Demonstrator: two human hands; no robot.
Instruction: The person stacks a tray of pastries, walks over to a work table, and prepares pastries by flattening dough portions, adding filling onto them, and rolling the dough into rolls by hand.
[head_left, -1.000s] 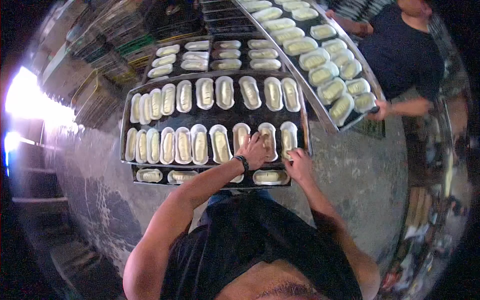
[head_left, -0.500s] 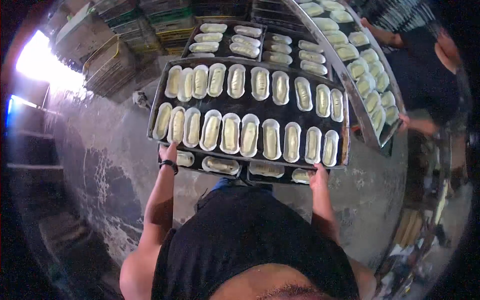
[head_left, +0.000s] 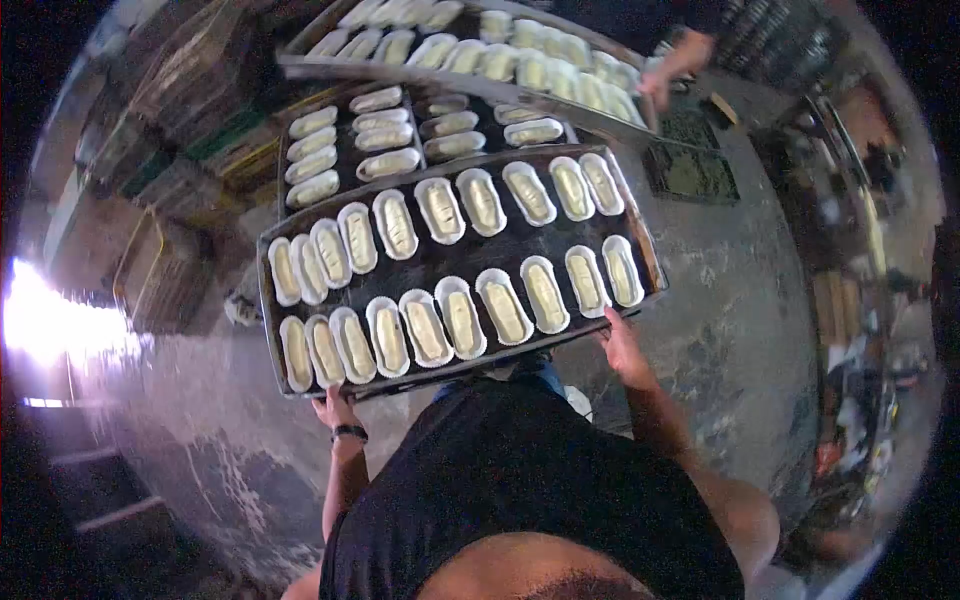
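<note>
– Where is there room to move?
– Concrete floor [head_left: 725, 290] stretches past the right and left ends of the dark baking tray [head_left: 430, 262].
– And its edges?
– The tray is held before the torso, slanting up to the right in view. Its far edge overlaps the lower trays [head_left: 346, 140]; beyond, a co-worker's hand [head_left: 655, 90] holds another loaded tray [head_left: 400, 78] at its right end.
– The fingers?
– On the left hand [head_left: 335, 408] and right hand [head_left: 626, 352], clamped on the near edge, near its 2 corners; their undersides are hidden.
– The load?
– 2 rows of 10 long, pale dough pieces [head_left: 504, 308], several scored, in white fluted paper cases [head_left: 471, 354], packed closest at left.
</note>
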